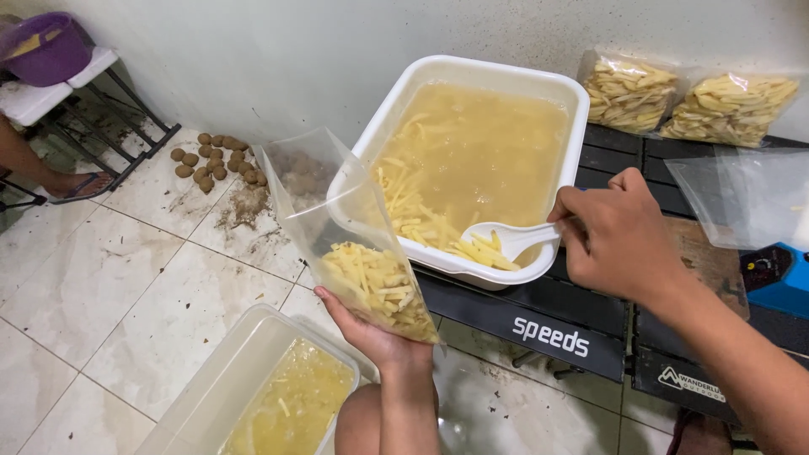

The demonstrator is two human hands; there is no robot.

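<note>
Left hand point(371, 333) fingers grip a clear plastic bag point(337, 227) from underneath, palm cupping its bottom; bag stands open-mouthed, tilted slightly left, lower part filled with pale yellow potato sticks point(375, 286). Bag mouth sits just beside the left rim of the white tub point(472, 72), overlapping it in view.

Right hand point(619, 236) fingers are clenched around the handle of a white plastic spoon point(510, 238); spoon bowl rests at the tub's near edge, among potato sticks at the surface of the liquid. Tub holds cloudy yellowish water with cut potato sticks gathered toward the front-left. It sits on a black folding worktop point(548, 324).

Further out on the worktop: two sealed bags of potato sticks point(628, 88) point(729, 105) lean against the wall behind the tub, side by side. An empty clear bag point(742, 194) lies to the right, above a blue device point(779, 278), only partly in view.

On the tiled floor point(101, 286): a second translucent tub point(253, 388) with yellowish water and a few potato bits, just left of the person's knee. A pile of small brown whole potatoes point(215, 160) near the wall, dirt smeared beside it. Top left: a purple basin point(46, 46) on a white folding stool, another person's sandalled foot point(80, 184) beneath.
</note>
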